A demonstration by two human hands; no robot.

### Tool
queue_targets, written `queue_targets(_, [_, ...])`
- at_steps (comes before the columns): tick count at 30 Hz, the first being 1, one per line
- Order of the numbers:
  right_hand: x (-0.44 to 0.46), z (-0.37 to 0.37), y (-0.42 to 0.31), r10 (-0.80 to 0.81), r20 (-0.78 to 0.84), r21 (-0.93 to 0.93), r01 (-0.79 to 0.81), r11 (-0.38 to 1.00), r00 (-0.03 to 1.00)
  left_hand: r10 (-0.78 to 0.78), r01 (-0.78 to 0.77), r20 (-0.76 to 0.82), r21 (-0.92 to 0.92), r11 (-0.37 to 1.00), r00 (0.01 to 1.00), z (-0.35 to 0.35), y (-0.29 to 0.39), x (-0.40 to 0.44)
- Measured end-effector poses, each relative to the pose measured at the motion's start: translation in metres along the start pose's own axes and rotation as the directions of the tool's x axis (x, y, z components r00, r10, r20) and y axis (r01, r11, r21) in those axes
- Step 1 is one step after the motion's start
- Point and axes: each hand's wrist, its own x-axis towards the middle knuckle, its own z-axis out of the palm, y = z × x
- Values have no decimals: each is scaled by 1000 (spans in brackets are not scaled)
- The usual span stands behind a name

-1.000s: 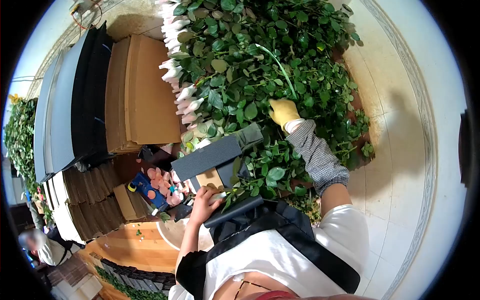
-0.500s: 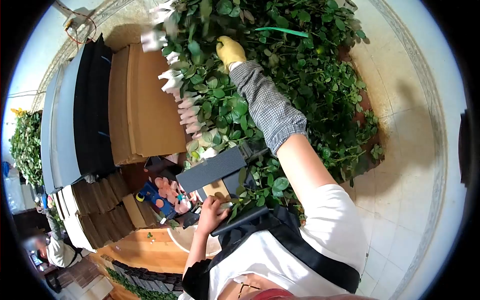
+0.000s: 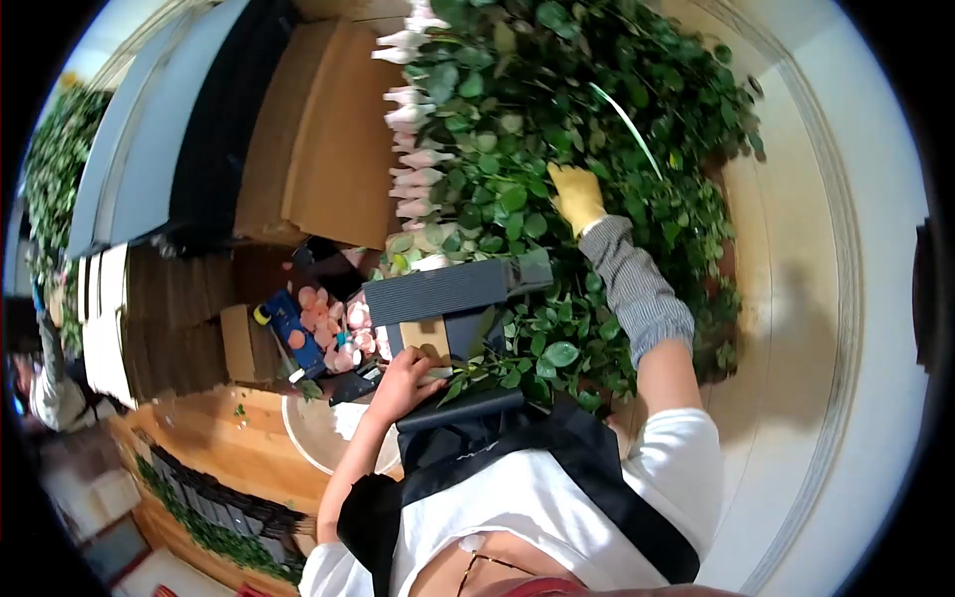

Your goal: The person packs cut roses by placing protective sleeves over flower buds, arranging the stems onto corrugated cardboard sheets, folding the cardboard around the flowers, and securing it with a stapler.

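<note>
My right hand point(image 3: 579, 197), in a yellow glove and checked sleeve, is among the leafy rose stems point(image 3: 512, 194). Its fingers look closed, but leaves hide whatever is in them. Pink rose heads in pale sleeves point(image 3: 416, 179) line the left edge of the pile. My bare left hand point(image 3: 403, 383) is near my body, its fingers curled over the lower end of a brown cardboard strip point(image 3: 426, 336). Just beyond it lies a dark corrugated board point(image 3: 436, 293). Leaves point(image 3: 560, 354) reach close to the strip's right side.
Tall cardboard sheets point(image 3: 333, 129) and dark boards point(image 3: 224, 129) stand at the left, above stacked cardboard point(image 3: 179, 318). Pink petals point(image 3: 318, 316) and a blue tool point(image 3: 290, 323) lie beside the left hand. A white tub point(image 3: 313, 438) is below. Another person point(image 3: 55, 393) is at far left.
The view has shifted and turned. My gloved right hand has come back toward me and to the right over the foliage. My left hand stays by the cardboard strip.
</note>
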Motion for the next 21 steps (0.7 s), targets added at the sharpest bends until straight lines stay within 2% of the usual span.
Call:
queue_targets(1, [1, -21, -8, 49, 87, -7, -49, 999, 995, -16, 16, -29, 1, 1000, 999, -2, 2, 1])
queue_targets(3, [6, -10, -1, -42, 48, -62, 44, 997, 998, 3, -3, -6, 16, 1000, 1000, -5, 6, 0])
queue_targets(5, [8, -26, -4, -22, 36, -21, 23, 1000, 999, -35, 33, 25, 73, 997, 999, -7, 7, 0])
queue_targets(6, [7, -40, -9, 19, -64, 44, -16, 999, 998, 11, -11, 1, 42, 999, 1000, -6, 5, -1])
queue_targets(7, [12, -35, -4, -74, -268, 32, 85, 996, 960, 56, -56, -30, 14, 998, 998, -2, -1, -1])
queue_targets(9, [28, 28, 13, -165, -341, 199, 243, 949, 925, 50, -48, -45, 28, 998, 998, 3, -5, -4])
queue_targets(10, [25, 19, -4, -113, -137, 120, 129, 984, 984, 38, -37, -36, 28, 999, 999, 1, -3, -5])
queue_targets(11, [20, 9, -18, -29, 67, 13, 28, 1000, 997, 31, -30, -24, 26, 999, 999, -1, -2, -4])
queue_targets(13, [26, 16, -20, -28, -63, -36, 25, 999, 998, 64, -62, -48, 50, 997, 997, 7, -13, -5])
queue_targets(14, [31, 14, -13, -39, -194, -15, 37, 999, 980, 73, -71, -41, 40, 997, 996, 6, -15, -2])
queue_targets(17, [18, -10, -6, -26, -458, 53, 56, 997, 889, 91, -91, -24, 13, 996, 996, 7, -17, -5])
queue_targets(19, [-5, -77, -30, -1, -450, 62, 32, 998, 893, 89, -88, -14, 38, 995, 996, 7, -18, -5])
queue_targets(21, [-19, -96, -34, -2, -503, 130, 78, 988, 864, 67, -66, -16, 43, 997, 998, 11, -21, -8])
